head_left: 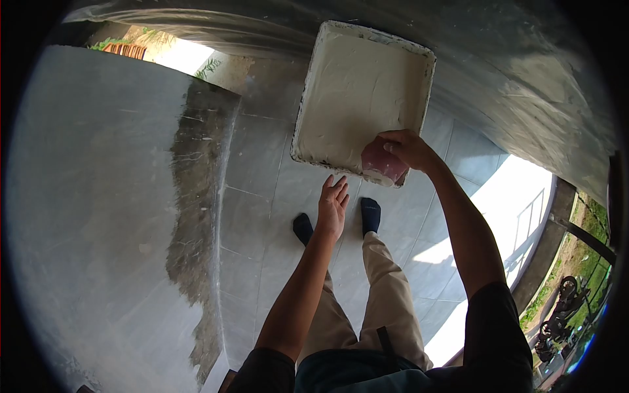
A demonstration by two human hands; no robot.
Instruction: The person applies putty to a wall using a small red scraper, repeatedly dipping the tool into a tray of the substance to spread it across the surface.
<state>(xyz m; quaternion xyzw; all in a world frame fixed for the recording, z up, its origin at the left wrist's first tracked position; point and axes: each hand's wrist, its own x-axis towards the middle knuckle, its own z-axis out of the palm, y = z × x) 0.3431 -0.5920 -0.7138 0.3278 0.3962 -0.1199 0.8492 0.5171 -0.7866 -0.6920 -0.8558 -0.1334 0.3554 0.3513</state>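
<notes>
My right hand [407, 149] grips a dull red plastic scraper [382, 160], its lower edge smeared with pale paste. The scraper is at the near right corner of a large square tray [297, 134]. Off-white, wet-looking paste [367, 85] covers the tray's inside, and dried smears coat its rim. Just short of the tray's near edge, my left hand [333, 208] has its fingers apart and holds nothing. Whether the scraper touches the tray's rim is hard to see.
Grey floor tiles [252, 216] lie under my socked feet [370, 216]. On the left is a wall [111, 196], pale grey with a darker ragged strip [193, 216]. Draped sheeting [524, 85] hangs at the far right. Sunlight comes through an opening beside parked motorcycles [557, 318].
</notes>
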